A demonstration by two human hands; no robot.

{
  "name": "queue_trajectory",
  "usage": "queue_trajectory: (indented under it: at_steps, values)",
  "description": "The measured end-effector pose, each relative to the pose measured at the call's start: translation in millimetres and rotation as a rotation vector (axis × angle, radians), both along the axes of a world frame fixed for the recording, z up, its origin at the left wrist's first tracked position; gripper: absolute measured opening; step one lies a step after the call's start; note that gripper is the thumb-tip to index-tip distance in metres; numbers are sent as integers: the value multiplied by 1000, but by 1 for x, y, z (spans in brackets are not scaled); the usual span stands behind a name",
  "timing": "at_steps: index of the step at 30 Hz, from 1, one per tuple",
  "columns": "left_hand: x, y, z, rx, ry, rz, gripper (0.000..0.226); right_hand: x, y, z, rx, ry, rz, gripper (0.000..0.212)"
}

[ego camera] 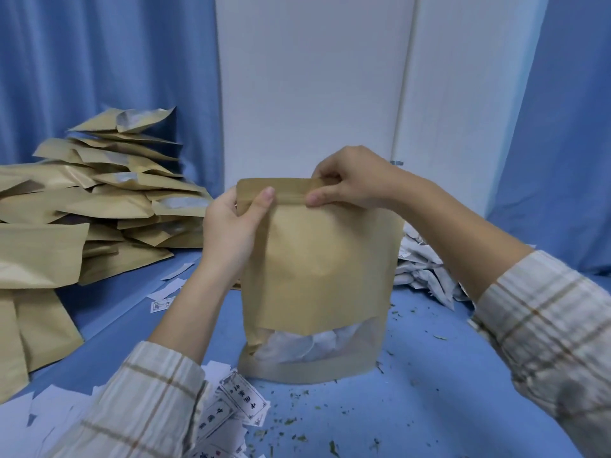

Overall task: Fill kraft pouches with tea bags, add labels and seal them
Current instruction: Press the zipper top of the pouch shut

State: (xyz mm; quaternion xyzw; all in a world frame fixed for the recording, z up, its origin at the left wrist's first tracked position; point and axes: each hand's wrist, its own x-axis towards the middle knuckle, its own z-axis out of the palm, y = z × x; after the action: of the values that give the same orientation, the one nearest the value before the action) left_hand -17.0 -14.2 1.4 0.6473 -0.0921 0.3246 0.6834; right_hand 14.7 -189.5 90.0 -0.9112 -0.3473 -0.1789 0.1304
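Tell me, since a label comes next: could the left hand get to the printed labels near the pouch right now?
Probably not yet: the left hand pinches the pouch top. Once freed, the labels lie uncovered just below it.

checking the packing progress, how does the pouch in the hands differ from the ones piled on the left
The held pouch stands upright on the table; the piled pouches lie flat and overlapping. Both hands pinch the held pouch's top strip; nothing touches the pile. Both are brown kraft with a clear window.

Single view — head-worn wide-angle camera, looking forward and down from the person's own eye level. Close range: kraft pouch (317, 276) fills the centre, blue table (429, 391) below, curtains (99, 61) curving at the frame edges.
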Motion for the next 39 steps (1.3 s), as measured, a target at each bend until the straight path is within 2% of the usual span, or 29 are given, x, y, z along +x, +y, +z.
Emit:
queue_trajectory:
  at_steps: [2, 5, 10, 12, 17, 20, 25, 30, 32, 39]
  values:
    - [0, -3, -1, 18, -10, 51, 12, -4, 1, 2, 5, 38, 20, 18]
    - [-1, -10, 0, 53, -18, 103, 15, -6, 8, 3, 7, 15, 17, 25]
    - [-3, -15, 1, 84, -35, 187, 15, -8, 9, 5, 60, 63, 15, 17]
    - [-3, -16, 2, 95, -44, 171, 16, -9, 11, 5, 41, 72, 30, 25]
    - [1, -16, -1, 51, -9, 58, 42, -7, 14, -1, 130, 24, 21, 21]
    - [2, -17, -4, 70, 30, 87, 28, -8, 16, -3, 68, 41, 37, 20]
    - [-1, -27, -7, 94, 16, 60, 25, -8, 23, -4, 118, -10, 35, 15]
    - [-1, -15, -9, 155, -68, 224, 39, -7, 5, -3, 50, -20, 22, 33]
    - [1, -13, -8, 145, -81, 208, 43, -5, 0, -3, 83, -41, 15, 34]
    - [7, -3, -12, 135, -125, 201, 38, -3, -10, -1, 42, -36, 22, 30]
